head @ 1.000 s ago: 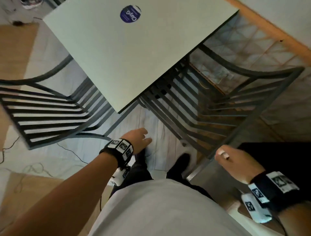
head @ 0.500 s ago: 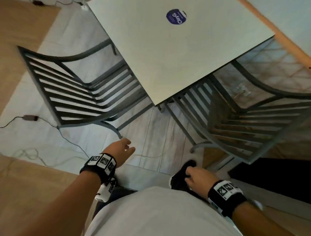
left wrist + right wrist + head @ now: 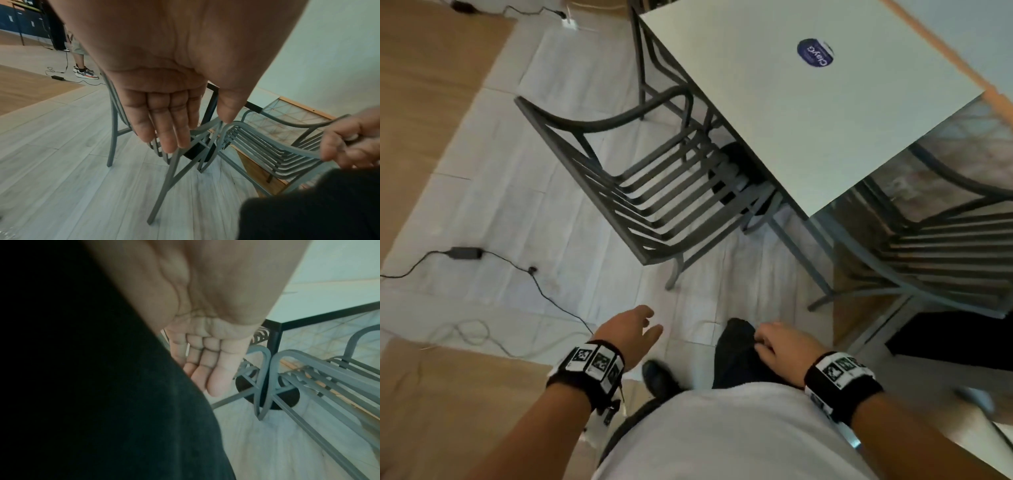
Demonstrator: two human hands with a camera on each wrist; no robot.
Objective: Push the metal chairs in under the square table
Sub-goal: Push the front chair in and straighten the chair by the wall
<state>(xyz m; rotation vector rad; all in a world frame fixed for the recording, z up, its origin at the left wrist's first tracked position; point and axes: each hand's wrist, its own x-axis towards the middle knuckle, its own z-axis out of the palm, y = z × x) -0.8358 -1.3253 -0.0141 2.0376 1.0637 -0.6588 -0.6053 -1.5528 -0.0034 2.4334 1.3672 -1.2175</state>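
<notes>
The white square table [image 3: 808,109] fills the upper right of the head view. A grey metal slatted chair [image 3: 654,198] stands at its left side, the seat front under the top and the backrest out toward me. A second metal chair [image 3: 945,250] sits at the table's near-right side, partly under the top. My left hand [image 3: 645,323] hangs free below the left chair, with its fingers [image 3: 170,129] straight and nothing in them. My right hand [image 3: 767,339] is beside my dark trouser leg, its fingers [image 3: 205,374] relaxed and holding nothing. Both chairs [image 3: 267,146] meet near the table leg.
Cables and a black power adapter [image 3: 465,253] lie on the pale floor at the left. The table's round black base [image 3: 736,171] sits under the left chair's seat. A black mat [image 3: 945,342] lies at the right. A person's legs in sneakers [image 3: 84,71] stand in the distance.
My right hand has come off the right chair's backrest and dropped beside my leg. The view has swung left, bringing the left chair to the centre. The left hand stays open.
</notes>
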